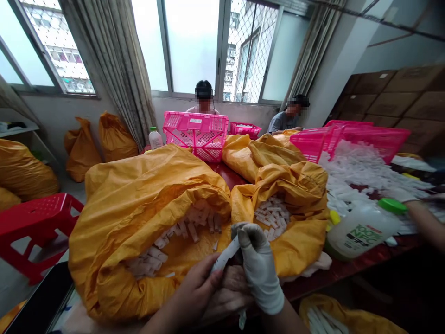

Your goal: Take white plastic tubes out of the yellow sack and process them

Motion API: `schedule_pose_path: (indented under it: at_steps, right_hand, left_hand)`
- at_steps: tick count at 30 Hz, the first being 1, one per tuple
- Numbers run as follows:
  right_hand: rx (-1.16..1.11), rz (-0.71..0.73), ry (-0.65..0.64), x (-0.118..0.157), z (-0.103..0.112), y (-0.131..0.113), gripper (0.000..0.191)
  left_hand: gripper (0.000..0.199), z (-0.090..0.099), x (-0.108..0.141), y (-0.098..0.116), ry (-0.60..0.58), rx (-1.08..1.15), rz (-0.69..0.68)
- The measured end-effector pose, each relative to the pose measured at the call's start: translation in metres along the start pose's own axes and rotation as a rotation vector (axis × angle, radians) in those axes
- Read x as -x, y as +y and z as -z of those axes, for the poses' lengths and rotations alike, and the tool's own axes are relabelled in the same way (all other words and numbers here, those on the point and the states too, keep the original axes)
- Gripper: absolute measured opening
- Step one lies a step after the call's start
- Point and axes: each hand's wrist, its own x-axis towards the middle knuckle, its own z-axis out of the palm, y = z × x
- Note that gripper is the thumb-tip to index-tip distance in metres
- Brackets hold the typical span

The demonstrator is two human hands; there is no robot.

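My bare left hand pinches the lower end of a slim white strip, its exact kind unclear. Over the strip's upper end close the fingers of my right hand, which wears a white glove. Both hands are in front of two open yellow sacks. Many small white pieces lie in the mouth of the large left sack. More short white pieces fill the opening of the right sack. Beneath my hands is some pale cloth, partly covered by them.
Pink baskets stand across the dark red table. To the right are a green-capped bottle, a heap of white items and another person's arm. Two people sit farther back. A red stool stands left.
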Motion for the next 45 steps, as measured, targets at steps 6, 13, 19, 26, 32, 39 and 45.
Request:
schedule_pose_path:
  at_steps: [6, 13, 19, 26, 32, 39, 45]
  right_hand:
    - [-0.037, -0.112, -0.068, 0.002, 0.001, 0.003, 0.020]
    - [-0.152, -0.189, -0.239, 0.010, -0.002, 0.015, 0.015]
    - [-0.381, -0.345, -0.229, 0.020, -0.005, 0.025, 0.035]
    - [-0.167, -0.327, -0.281, 0.025, 0.004, 0.036, 0.041]
    - [-0.321, -0.334, -0.113, 0.024, 0.020, 0.042, 0.033]
    - [-0.049, -0.332, -0.212, 0.030, 0.034, 0.035, 0.038]
    - [0.303, -0.105, 0.485, 0.062, 0.149, 0.022, 0.037]
  left_hand:
    - [0.049, -0.009, -0.006, -0.011, -0.050, 0.510, 0.019]
    - [0.041, -0.008, -0.014, 0.001, 0.028, 0.452, -0.059]
    - [0.037, -0.016, -0.012, 0.005, -0.051, 0.717, -0.001]
    - [0.039, -0.023, -0.017, -0.003, 0.030, 0.676, 0.031]
    - [0.040, -0.024, -0.022, 0.005, -0.025, 0.465, 0.069]
    - [0.037, -0.032, -0.029, 0.015, -0.081, 0.209, -0.019]
    - [0.014, 0.024, -0.050, -0.006, 0.152, -0.426, -0.004]
